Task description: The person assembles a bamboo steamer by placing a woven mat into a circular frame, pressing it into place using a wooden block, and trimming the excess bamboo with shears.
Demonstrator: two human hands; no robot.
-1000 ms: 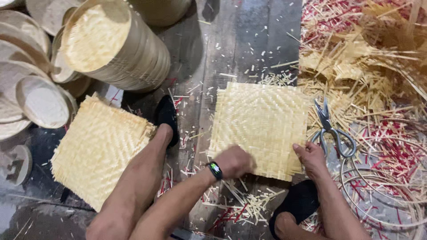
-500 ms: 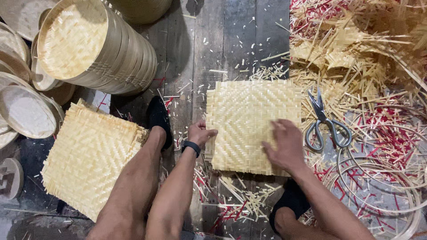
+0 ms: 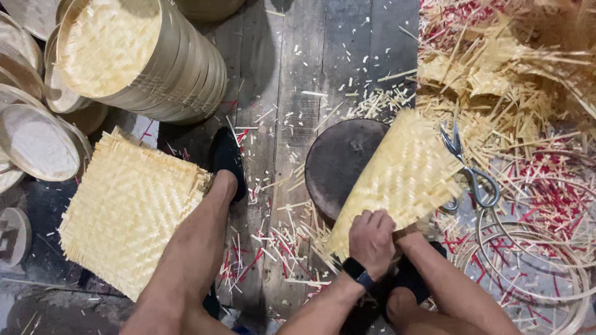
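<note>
The left hand (image 3: 371, 239) has its fingers curled and clamped over the near edge of the woven bamboo mat (image 3: 403, 174), which tilts up and away from it, partly covering the right side of the round dark block (image 3: 338, 161). The mat's long axis runs from the hand toward the scissors (image 3: 472, 177), just right of the block. The right hand is hidden under the mat, so I cannot tell its grip.

A bamboo-weaving workshop is shown. Dark wooden floorboards (image 3: 292, 80) are littered with pale and red splinter offcuts (image 3: 273, 248). Stacked round bamboo steamer frames (image 3: 139, 56), square woven bamboo mats (image 3: 127, 208), grey metal scissors (image 3: 469, 170) and coiled thin bamboo hoops (image 3: 534, 260) are seen around.
</note>
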